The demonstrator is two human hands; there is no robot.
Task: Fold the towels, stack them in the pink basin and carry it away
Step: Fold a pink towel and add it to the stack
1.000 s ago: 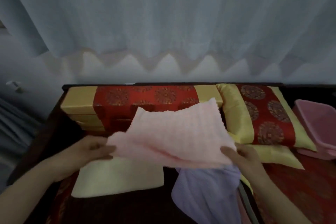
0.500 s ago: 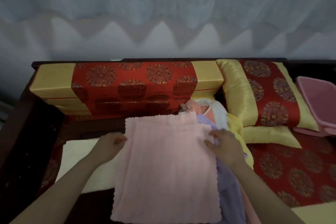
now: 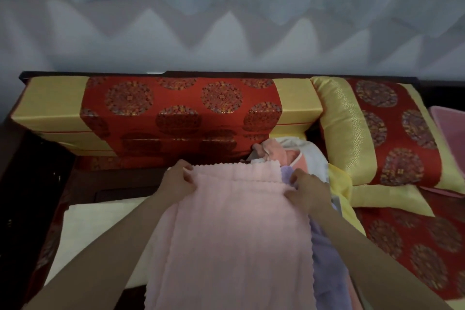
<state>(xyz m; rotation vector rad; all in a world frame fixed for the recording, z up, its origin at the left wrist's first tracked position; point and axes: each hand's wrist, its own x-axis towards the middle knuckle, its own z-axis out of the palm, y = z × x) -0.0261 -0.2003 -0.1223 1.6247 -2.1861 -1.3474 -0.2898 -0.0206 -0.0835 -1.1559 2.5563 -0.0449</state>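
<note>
A pale pink towel [image 3: 234, 239] lies spread lengthwise in front of me, its far edge doubled over. My left hand [image 3: 176, 180] pinches its far left corner and my right hand [image 3: 307, 189] pinches its far right corner. Beneath it on the right lies a lilac towel [image 3: 327, 259]. A heap of unfolded towels, pink, white and yellow [image 3: 302, 156], sits just beyond my right hand. A folded cream towel [image 3: 100, 231] lies flat at the left. The pink basin [image 3: 450, 133] shows only partly at the right edge.
A red and gold bolster cushion [image 3: 176, 113] runs across the back, with a matching pillow [image 3: 385, 131] at the right between the towels and the basin. Dark wooden frame [image 3: 30, 184] at the left. A pale curtain [image 3: 226, 7] hangs behind.
The pink towel was held up in the air, then laid flat. Both hands have moved to its far corners and turned the far edge over. The view has tipped downward.
</note>
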